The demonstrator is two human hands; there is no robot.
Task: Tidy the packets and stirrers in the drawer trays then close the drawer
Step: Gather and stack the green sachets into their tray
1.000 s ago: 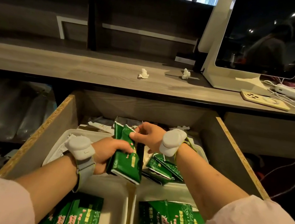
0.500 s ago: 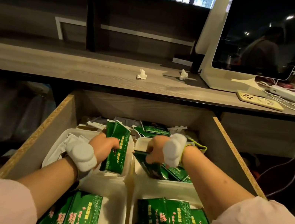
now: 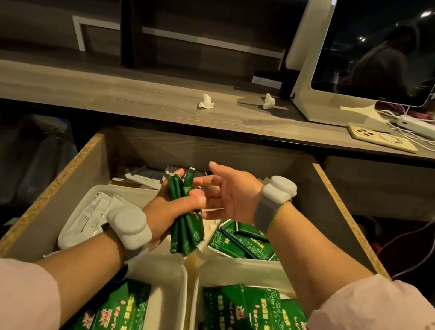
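Note:
The wooden drawer (image 3: 70,177) stands pulled out below the counter, with white trays inside. My left hand (image 3: 170,214) is shut on a stack of green packets (image 3: 185,228), held upright on edge above the middle of the drawer. My right hand (image 3: 228,198) is open just right of the stack, its fingers spread and touching the top of the packets. More green packets (image 3: 244,241) lie in the far right tray. Larger green packets fill the near right tray (image 3: 224,272) and the near left tray (image 3: 172,275). White wrapped stirrers (image 3: 92,216) lie in the far left tray.
On the counter above stand a white monitor (image 3: 374,47), a phone (image 3: 382,137), a power strip with white cables (image 3: 418,126) and two crumpled paper scraps (image 3: 206,101). Loose papers lie at the drawer's back. Dark shelves with clutter sit to the left.
My left hand lifted the packet stack out of the far left tray to the middle. My right hand left the far right tray and came up open beside the stack.

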